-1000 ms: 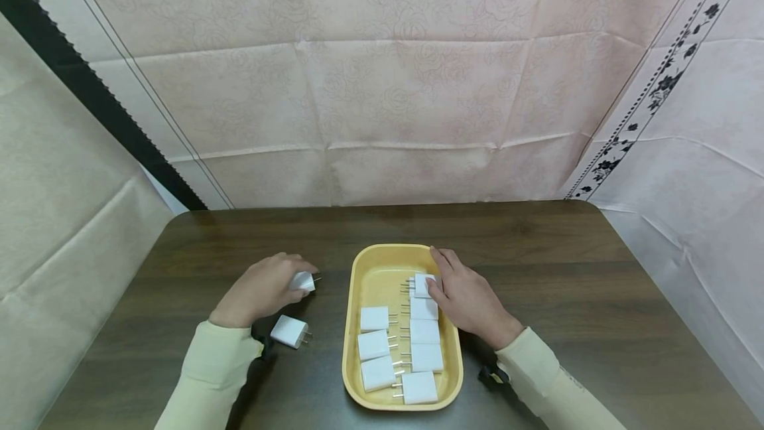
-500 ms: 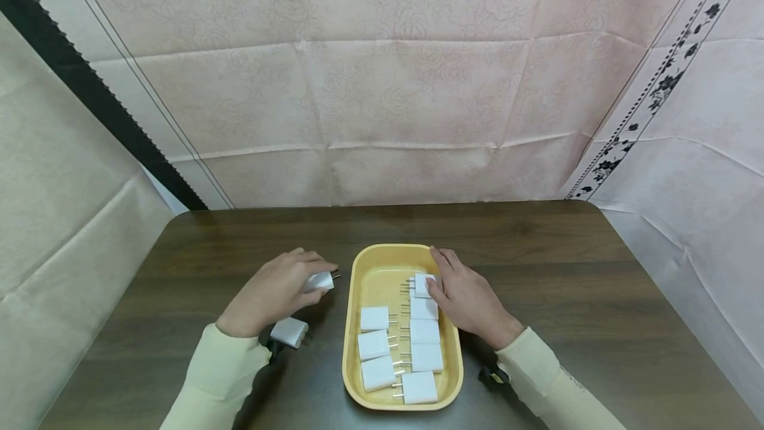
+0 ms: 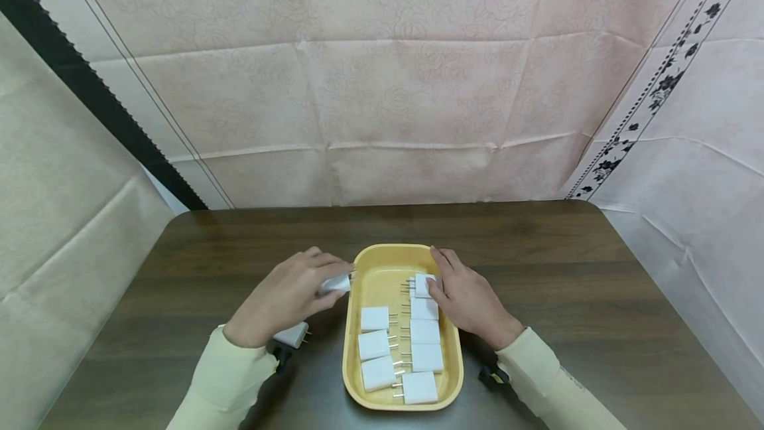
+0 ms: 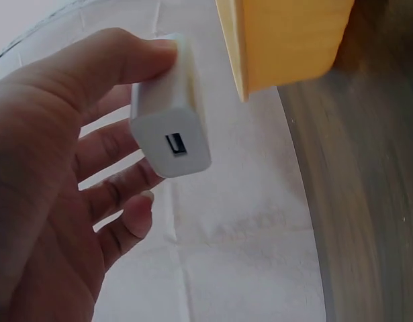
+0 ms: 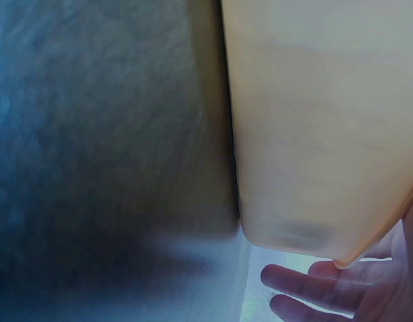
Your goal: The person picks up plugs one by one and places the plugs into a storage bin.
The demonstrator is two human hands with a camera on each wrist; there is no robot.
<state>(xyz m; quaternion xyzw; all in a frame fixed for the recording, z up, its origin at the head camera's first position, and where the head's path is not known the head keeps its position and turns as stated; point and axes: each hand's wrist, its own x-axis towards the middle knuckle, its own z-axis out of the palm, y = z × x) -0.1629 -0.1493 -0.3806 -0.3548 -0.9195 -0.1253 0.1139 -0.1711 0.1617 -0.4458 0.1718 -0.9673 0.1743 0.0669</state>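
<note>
My left hand [image 3: 298, 290] pinches a white USB charger [image 4: 169, 127] between thumb and fingers. In the left wrist view its USB port faces the camera. In the head view its prongs reach the left rim of a yellow tray [image 3: 348, 350]. My right hand [image 3: 471, 297] holds the tray's upper right edge, thumb inside over the top charger [image 3: 422, 285] of the right column, other fingers [image 5: 313, 285] outside the wall. Three chargers [image 3: 374, 345] form the tray's left column; several [image 3: 425, 332] form the right, prongs facing inward.
Another white charger [image 3: 291, 335] lies on the dark wooden table [image 3: 519, 237], partly hidden by my left wrist. A black wrist strap [image 3: 494, 375] shows at my right sleeve. Patterned cloth [image 3: 382, 98] hangs behind the table.
My left hand has moved right with its charger, from over the table to the tray's left rim. My right hand and the chargers in the tray have stayed put.
</note>
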